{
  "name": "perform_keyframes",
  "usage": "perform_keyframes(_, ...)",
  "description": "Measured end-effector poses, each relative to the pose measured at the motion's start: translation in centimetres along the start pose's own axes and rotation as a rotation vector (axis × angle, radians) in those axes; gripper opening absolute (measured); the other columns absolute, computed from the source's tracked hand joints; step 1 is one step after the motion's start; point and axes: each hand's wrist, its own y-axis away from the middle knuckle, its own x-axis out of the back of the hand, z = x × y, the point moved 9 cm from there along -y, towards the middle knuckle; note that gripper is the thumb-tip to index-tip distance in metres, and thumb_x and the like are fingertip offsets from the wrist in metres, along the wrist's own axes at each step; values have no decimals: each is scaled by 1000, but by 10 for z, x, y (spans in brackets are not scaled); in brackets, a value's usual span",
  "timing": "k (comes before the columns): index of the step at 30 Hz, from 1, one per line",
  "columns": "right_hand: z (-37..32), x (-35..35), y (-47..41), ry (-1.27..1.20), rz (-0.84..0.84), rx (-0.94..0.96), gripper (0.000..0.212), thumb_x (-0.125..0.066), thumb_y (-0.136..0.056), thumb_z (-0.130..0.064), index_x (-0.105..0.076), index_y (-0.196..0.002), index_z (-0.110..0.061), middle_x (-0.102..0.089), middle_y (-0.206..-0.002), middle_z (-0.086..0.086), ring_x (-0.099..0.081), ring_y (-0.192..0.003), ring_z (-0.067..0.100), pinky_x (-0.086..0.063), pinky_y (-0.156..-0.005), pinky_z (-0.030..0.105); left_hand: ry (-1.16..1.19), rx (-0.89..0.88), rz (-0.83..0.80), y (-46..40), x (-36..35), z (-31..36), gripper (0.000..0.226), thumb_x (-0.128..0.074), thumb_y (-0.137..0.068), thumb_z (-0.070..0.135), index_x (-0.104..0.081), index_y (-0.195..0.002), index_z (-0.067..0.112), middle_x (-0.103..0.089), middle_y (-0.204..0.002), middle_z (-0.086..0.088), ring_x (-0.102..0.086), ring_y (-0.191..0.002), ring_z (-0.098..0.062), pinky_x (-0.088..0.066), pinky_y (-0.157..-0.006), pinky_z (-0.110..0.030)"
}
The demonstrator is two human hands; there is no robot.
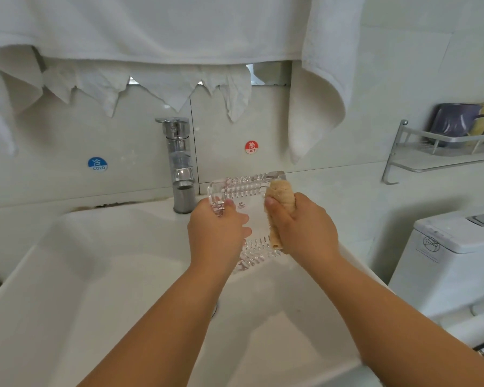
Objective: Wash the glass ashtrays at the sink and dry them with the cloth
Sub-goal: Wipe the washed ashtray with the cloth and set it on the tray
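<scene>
A square clear glass ashtray [246, 191] with ribbed sides is held tilted above the white sink [95, 275], just right of the tap. My left hand [217, 233] grips its left edge, thumb on the near corner. My right hand [299, 224] clutches a bunched tan cloth [281, 196] and presses it against the ashtray's right side. The lower part of the ashtray is partly hidden behind my hands.
A chrome tap [180, 169] stands at the back of the basin, with cold and hot stickers on the wall. White towels [151, 37] hang above. A metal wall shelf [442, 152] with cups is at right; a toilet cistern [453, 247] stands below it.
</scene>
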Motion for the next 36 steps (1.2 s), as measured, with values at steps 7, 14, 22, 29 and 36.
perform_keyframes(7, 2, -38, 4, -528, -361, -53, 11, -56, -90, -27, -60, -85, -19, -64, -71, -6, -62, -63, 12, -55, -71, 39, 28, -55, 87, -4, 16, 7, 13, -46, -101, 18, -57, -105, 12, -69, -76, 1, -66, -52, -11, -51, -53, -26)
perform_keyframes(14, 6, -22, 7, -36, -180, -67, 47, -45, -91, -60, -52, -73, -18, -62, -68, -3, -60, -65, 16, -47, -63, 34, -30, -120, 90, 0, 13, 15, 17, -47, -101, 21, -51, -85, 24, -68, -79, 1, -67, -60, -12, -48, -51, -23)
perform_keyframes(22, 9, -62, 17, -1019, -570, -404, 23, -62, -91, -16, -64, -105, 1, -67, -93, 17, -63, -84, 31, -52, -82, 46, 63, -205, 132, 6, 14, 21, 9, -47, -100, 21, -55, -102, 16, -70, -85, -1, -70, -68, -13, -54, -65, -28)
perform_keyframes(29, 31, -18, -1, -871, -195, -379, 10, -66, -84, -9, -58, -78, -5, -62, -54, 7, -54, -41, 24, -49, -48, 31, 30, 126, -208, -13, -4, 3, 13, -71, -83, 25, -68, -91, 15, -71, -92, 1, -64, -82, -13, -50, -77, -29)
perform_keyframes(36, 24, -6, -6, -731, -198, -237, 16, -64, -83, -3, -59, -97, -7, -60, -63, 5, -56, -41, 11, -46, -43, 24, -357, 32, -391, -9, -3, 9, 14, -59, -88, 1, -62, -100, 5, -71, -92, -14, -71, -66, -12, -59, -55, -29)
